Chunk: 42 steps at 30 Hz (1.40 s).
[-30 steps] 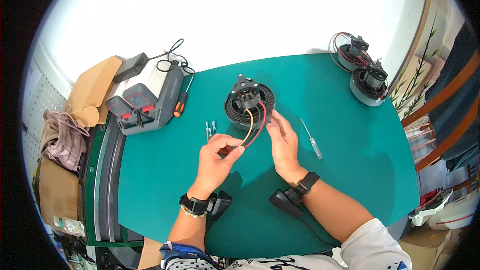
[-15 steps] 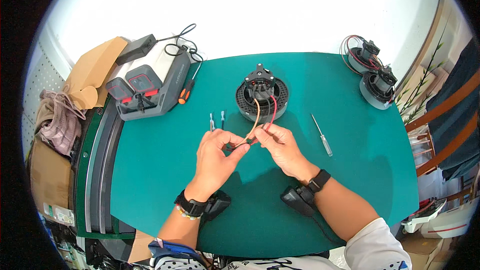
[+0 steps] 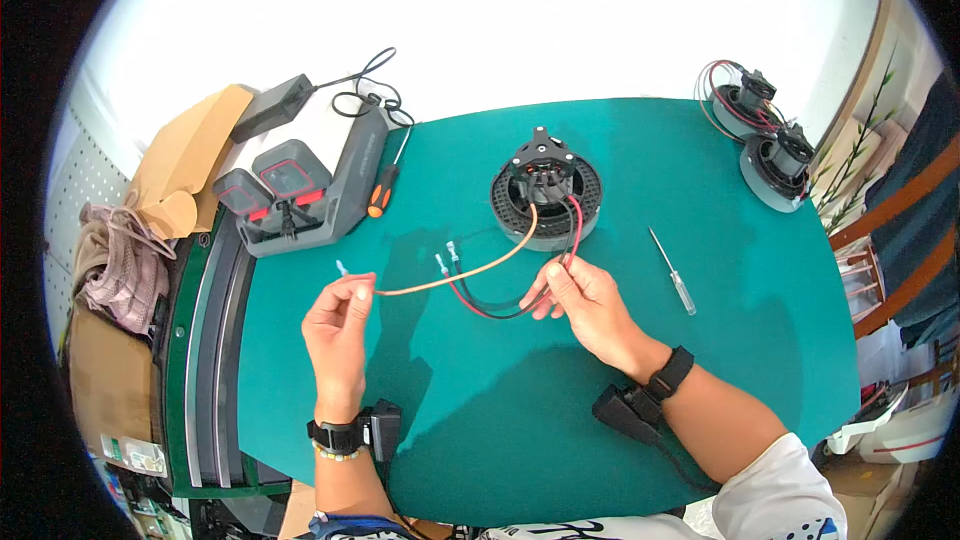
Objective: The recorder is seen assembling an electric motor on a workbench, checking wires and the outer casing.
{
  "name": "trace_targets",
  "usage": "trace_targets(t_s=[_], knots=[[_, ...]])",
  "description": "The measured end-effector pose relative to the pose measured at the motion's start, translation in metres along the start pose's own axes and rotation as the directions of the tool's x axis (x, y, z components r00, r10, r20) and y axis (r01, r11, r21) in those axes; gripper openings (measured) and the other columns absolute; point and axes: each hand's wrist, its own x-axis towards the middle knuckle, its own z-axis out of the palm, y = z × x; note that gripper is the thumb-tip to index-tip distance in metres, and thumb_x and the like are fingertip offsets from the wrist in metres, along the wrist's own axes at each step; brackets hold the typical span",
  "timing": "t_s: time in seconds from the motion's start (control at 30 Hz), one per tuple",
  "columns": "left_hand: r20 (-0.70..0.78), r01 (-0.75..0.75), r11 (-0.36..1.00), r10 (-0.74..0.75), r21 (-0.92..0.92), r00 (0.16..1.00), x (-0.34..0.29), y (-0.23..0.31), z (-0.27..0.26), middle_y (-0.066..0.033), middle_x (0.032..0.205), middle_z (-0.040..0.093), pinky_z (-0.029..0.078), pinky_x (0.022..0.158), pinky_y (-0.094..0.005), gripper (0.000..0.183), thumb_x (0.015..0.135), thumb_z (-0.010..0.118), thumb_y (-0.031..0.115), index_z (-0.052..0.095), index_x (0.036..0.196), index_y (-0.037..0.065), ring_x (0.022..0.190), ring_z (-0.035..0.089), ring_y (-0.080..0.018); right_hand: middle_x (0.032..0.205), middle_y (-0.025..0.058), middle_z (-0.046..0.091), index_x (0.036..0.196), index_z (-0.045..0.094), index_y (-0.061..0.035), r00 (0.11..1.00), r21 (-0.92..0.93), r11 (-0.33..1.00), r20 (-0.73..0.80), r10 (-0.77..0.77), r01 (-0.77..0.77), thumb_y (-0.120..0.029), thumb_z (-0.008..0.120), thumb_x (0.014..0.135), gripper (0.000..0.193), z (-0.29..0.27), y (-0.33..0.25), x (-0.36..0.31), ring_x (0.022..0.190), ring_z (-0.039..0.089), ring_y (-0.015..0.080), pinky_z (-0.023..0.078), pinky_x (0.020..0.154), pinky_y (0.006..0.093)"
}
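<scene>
A round black motor (image 3: 508, 210) with a three-armed bracket on top sits mid-table. From it run an orange wire (image 3: 450, 281), a red wire (image 3: 577, 223) and black wire. My left hand (image 3: 336, 340) is closed in a pinch on the orange wire near its end, drawing it out leftward; a pale terminal (image 3: 342, 268) sticks out past the fingers. My right hand (image 3: 595, 315) is closed on the red and black wires just in front of the motor. Their loose ends curve left, tipped with metal terminals (image 3: 442, 264). The exact grip inside the right fingers is partly hidden.
A slim clear-handled screwdriver (image 3: 682, 293) lies to the right. At the left back stands a grey-and-white device (image 3: 330, 210) with a black cable, an orange-black screwdriver (image 3: 381, 192) beside it. Two similar motors (image 3: 775, 170) with wires sit at the far right.
My left hand has moved left, away from my right hand, pulling the orange wire apart from the others. My right hand keeps the red and black wires. The view has shifted slightly.
</scene>
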Motion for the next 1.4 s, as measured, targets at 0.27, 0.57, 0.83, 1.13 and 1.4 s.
trace_targets(t_s=[0.27, 0.57, 0.83, 1.13, 1.4], knots=[[-0.084, 0.156, 0.922, -0.197, -0.353, 0.977, -0.01, -0.011, 0.002, -0.0094, 0.115, 0.053, 0.054, 0.085, -0.0335, 0.058, 0.075, 0.071, -0.014, 0.045, 0.124, 0.002, 0.091, 0.064, -0.0219, 0.091, 0.0038, 0.07, 0.093, 0.059, -0.0076, 1.0, -0.034, 0.999, -0.025, 0.004, -0.004, -0.034, 0.04, 0.105, 0.035, 0.005, -0.003, -0.003, 0.076, 0.062, 0.0099, 0.046, 0.068, 0.0253], [0.023, 0.1, 0.96, -0.098, -0.26, 0.995, -0.017, 0.006, 0.011, -0.0033, 0.087, 0.069, 0.052, 0.081, -0.0264, 0.026, 0.083, 0.068, -0.009, 0.068, 0.106, 0.001, 0.087, 0.065, -0.0135, 0.09, 0.0054, 0.07, 0.093, 0.062, -0.0052, 0.999, -0.018, 1.0, -0.04, -0.012, 0.012, -0.033, 0.044, 0.105, 0.035, 0.004, 0.001, -0.002, 0.072, 0.06, 0.0091, 0.044, 0.065, 0.0242], [0.039, 0.004, 0.978, 0.004, -0.208, 0.999, -0.017, 0.002, 0.011, -0.0072, 0.098, 0.068, 0.054, 0.082, -0.0303, 0.029, 0.085, 0.068, -0.006, 0.066, 0.113, 0.001, 0.092, 0.065, -0.017, 0.086, 0.0046, 0.07, 0.098, 0.068, -0.0025, 0.999, -0.045, 0.999, -0.054, 0.01, -0.012, -0.031, 0.051, 0.102, 0.034, 0.001, -0.003, -0.005, 0.071, 0.061, 0.0092, 0.044, 0.065, 0.0245], [0.289, 0.345, 0.909, -0.274, -0.234, 0.917, -0.016, 0.004, 0.011, -0.02, 0.122, 0.061, 0.052, 0.094, -0.037, 0.055, 0.093, 0.064, 0.008, 0.039, 0.14, -0.005, 0.109, 0.063, -0.0256, 0.093, 0.009, 0.071, 0.106, 0.068, -0.0003, 0.995, 0.104, 0.994, 0.097, 0.031, -0.041, -0.027, 0.055, 0.1, 0.03, -0.004, -0.01, -0.002, 0.073, 0.063, 0.011, 0.045, 0.066, 0.0235], [0.567, 0.588, 0.756, -0.36, -0.288, 0.741, -0.026, 0.006, 0.029, -0.0194, 0.121, 0.061, 0.054, 0.09, -0.0322, 0.039, 0.096, 0.061, 0.014, 0.049, 0.128, -0.004, 0.103, 0.065, -0.0235, 0.092, 0.0077, 0.069, 0.113, 0.065, 0.0, 0.963, 0.268, 0.954, 0.263, 0.061, -0.133, -0.028, 0.053, 0.101, 0.033, -0.006, -0.016, -0.003, 0.075, 0.065, 0.0124, 0.048, 0.069, 0.0245]])
